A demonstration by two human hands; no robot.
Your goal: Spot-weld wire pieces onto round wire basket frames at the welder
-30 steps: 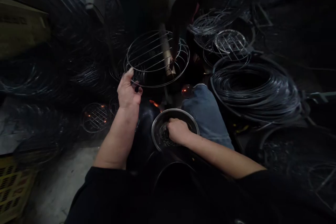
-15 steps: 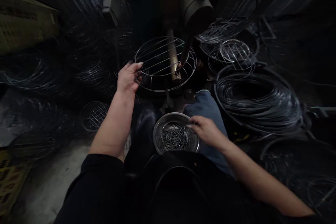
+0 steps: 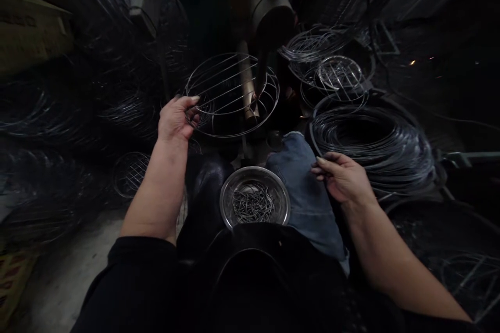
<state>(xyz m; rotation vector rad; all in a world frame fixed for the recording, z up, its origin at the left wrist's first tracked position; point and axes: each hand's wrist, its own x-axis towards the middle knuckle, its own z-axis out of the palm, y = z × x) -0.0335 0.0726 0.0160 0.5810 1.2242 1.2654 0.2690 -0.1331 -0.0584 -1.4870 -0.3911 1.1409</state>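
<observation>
My left hand [image 3: 175, 118] grips the left rim of a round wire rack [image 3: 230, 94] that rests against a brass-coloured machine arm [image 3: 247, 83]. My right hand [image 3: 340, 177] hovers over my blue-jeaned knee [image 3: 302, 177], its fingers pinched together; what they hold is too small to make out. A shallow steel bowl [image 3: 254, 202] of short wire pieces sits on my lap between my arms.
A big coil of dark wire [image 3: 371, 143] lies on the right. Finished round racks [image 3: 338, 74] are stacked behind it. Another small rack [image 3: 130, 173] lies on the floor at left, among more wire coils. A cardboard box [image 3: 27, 36] stands far left.
My right hand has left the bowl and moved right, over the knee toward the wire coil. My left hand has kept its hold on the rack's rim.
</observation>
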